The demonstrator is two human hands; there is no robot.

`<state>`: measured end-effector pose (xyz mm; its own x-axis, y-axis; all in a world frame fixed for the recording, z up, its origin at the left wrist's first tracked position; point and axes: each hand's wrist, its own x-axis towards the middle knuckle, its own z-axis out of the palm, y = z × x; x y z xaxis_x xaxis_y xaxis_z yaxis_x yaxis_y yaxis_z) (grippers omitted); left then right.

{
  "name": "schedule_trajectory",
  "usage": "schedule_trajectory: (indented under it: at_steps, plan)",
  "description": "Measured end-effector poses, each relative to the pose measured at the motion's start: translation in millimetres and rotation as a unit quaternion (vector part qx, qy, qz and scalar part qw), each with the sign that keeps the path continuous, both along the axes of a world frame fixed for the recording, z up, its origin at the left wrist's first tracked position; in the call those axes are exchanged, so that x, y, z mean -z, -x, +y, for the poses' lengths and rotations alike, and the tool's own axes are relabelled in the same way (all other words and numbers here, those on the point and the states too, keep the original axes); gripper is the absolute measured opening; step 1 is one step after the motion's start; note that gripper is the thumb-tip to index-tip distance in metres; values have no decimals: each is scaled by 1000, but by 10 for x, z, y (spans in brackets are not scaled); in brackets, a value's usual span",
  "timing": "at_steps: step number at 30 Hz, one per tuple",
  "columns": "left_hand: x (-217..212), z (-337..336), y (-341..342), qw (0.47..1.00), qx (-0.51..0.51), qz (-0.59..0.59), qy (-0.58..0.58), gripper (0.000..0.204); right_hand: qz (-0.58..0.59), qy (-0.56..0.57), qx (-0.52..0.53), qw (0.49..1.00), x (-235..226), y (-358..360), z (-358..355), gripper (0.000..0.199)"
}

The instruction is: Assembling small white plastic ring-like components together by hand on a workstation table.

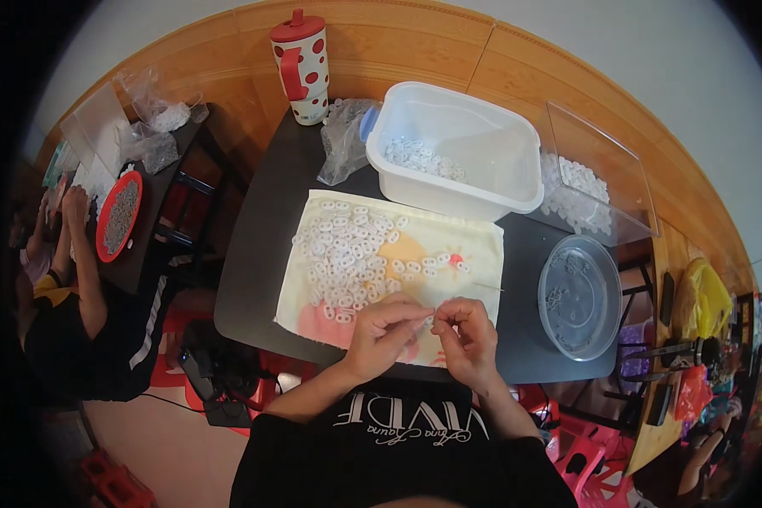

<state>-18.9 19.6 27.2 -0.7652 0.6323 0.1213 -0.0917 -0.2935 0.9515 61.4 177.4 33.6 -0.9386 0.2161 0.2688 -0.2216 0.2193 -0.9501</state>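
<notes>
Nearest the body, the left hand (389,334) was held with thumb and forefinger pinched together, and the right hand (468,340) was held likewise, the fingertips of the two almost meeting. A small pale piece (429,321) seemed to be pinched there by both; it was mostly covered by the fingers, so its exact hold could not be told. Since it was held over the front part of a cream cloth (487,254), it could have been dropped over the near table edge if the pinch had been slackened.

Just beyond the left hand, a pile of white two-holed pieces (347,254) was heaped on the cloth; it could have been scattered if the cloth had been tugged by a wrist. A few loose pieces (430,267) were spread to its right, where they could have been knocked by the knuckles. A thin rod (488,289) was seen near the cloth's right edge and might have been rolled off.

On the dark table (254,279), to the right, small grey bits were held in a round clear tub (588,313). Behind the cloth, the way was blocked by a white bin (440,199), flanked by a clear box (601,144) and a crumpled plastic bag (347,144). Behind the bag, a spotted tumbler (311,76) was seen. Farther left, a red tray (104,250) was placed beside a co-worker's hands (74,203).
</notes>
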Motion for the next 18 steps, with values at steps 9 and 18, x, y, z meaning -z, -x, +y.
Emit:
schedule_trajectory:
  at_steps: [9,18]
  plan:
    - [8,24,-43,999,-20,41,12,20,56,-53,64,995,-40,32,-108,24]
    - [42,69,-88,994,-60,89,-19,21,61,-98,59,991,21,19,-102,19]
